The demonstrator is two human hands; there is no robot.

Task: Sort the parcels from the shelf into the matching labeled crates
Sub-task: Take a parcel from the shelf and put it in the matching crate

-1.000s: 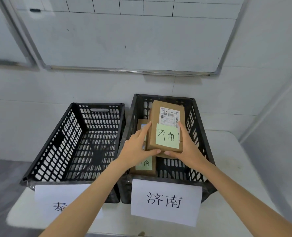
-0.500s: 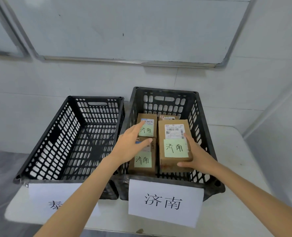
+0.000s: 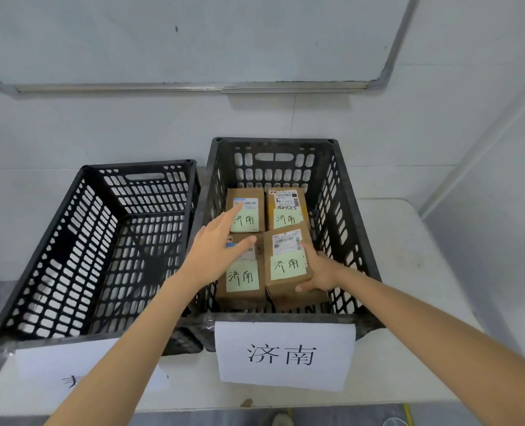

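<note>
- Left crate (image 3: 70, 241): black slotted plastic, on the table's (image 3: 408, 272) left half. Slotted floor is visible throughout. It sits just beside the right crate, sides nearly touching.
- Left crate's label (image 3: 39, 367): white sheet on the near wall. The left forearm crosses it, so only part of one character shows.
- Left hand (image 3: 215, 253): released, fingers straight, nothing grasped. It reaches over the right crate's left wall and lies over the near-left parcel's far-left corner. The index tip is over the far-left parcel's shipping label. Can't tell whether it touches.
- Right crate (image 3: 341, 216): same type, taller, centre of the table. The white label (image 3: 285, 355) on its near wall reads 济南.
- Inside are four brown parcels in a 2x2 grid, each with a green 济南 note on top.
- Far-left parcel (image 3: 248, 210) and far-right parcel (image 3: 285, 207): flat, side by side against the far wall.
- Near-left parcel (image 3: 242, 281): flat, near-left corner.
- Near-right parcel (image 3: 285, 259): near-right corner, top slightly skewed. Cardboard shows beneath its near edge; can't tell whether that is its own side or another box.
- Right hand (image 3: 319, 272): grasping the near-right parcel, fingers along the right side, thumb at the near edge.
- Whiteboard (image 3: 193, 41): on the wall above the crates.
- Shoe (image 3: 281, 419): on the floor past the table's near edge.
</note>
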